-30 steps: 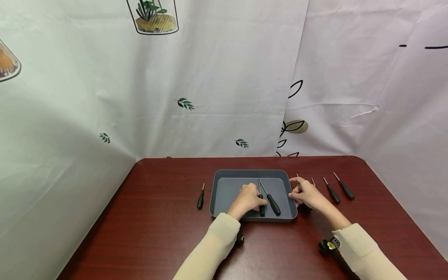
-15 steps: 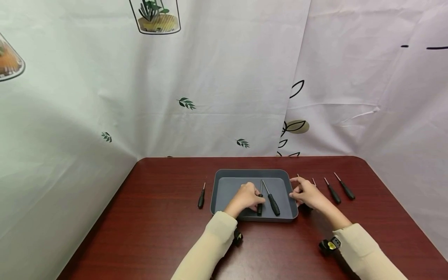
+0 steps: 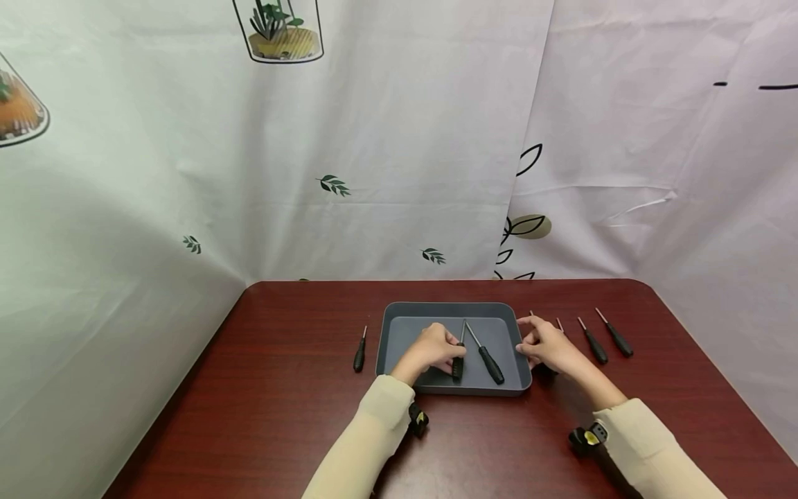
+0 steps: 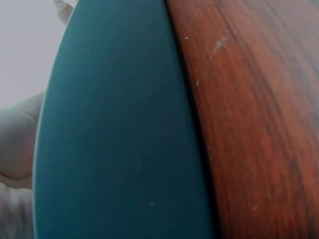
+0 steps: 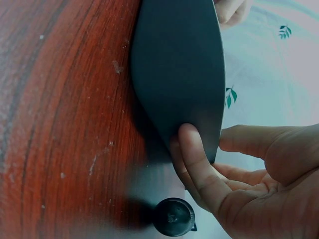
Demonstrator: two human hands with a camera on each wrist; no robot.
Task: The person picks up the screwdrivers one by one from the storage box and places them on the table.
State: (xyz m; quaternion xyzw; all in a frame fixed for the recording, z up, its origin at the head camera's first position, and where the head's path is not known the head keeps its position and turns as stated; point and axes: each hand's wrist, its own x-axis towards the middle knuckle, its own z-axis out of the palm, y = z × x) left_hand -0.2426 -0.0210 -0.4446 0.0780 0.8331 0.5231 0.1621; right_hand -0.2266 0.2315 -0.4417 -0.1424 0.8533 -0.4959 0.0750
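In the head view a grey rectangular tray [image 3: 399, 326] lies on the table with two black-handled screwdrivers in it. My left hand [image 3: 430, 350] reaches over the near left part and pinches the handle of the left screwdriver [image 3: 458, 369] between thumb and fingers. The other screwdriver [image 3: 491, 364] lies slanted to its right, their shaft tips close together. My right hand [image 3: 547, 345] holds the tray's right rim; in the right wrist view a fingertip [image 5: 189, 135] presses the outer wall, the thumb at the rim. The left wrist view shows mostly the tray's outer wall [image 4: 119, 124].
One small screwdriver [image 3: 359, 353] lies left of the tray. To the right are more screwdrivers, including a shorter one [image 3: 595, 345] and a longer one [image 3: 617, 338]; others are partly hidden by my right hand. A printed cloth [image 3: 405, 138] hangs behind the table [image 3: 280, 402].
My left hand has shifted slightly left, drawing the handle of its screwdriver left, away from the other one. The right hand stays at the tray's rim.
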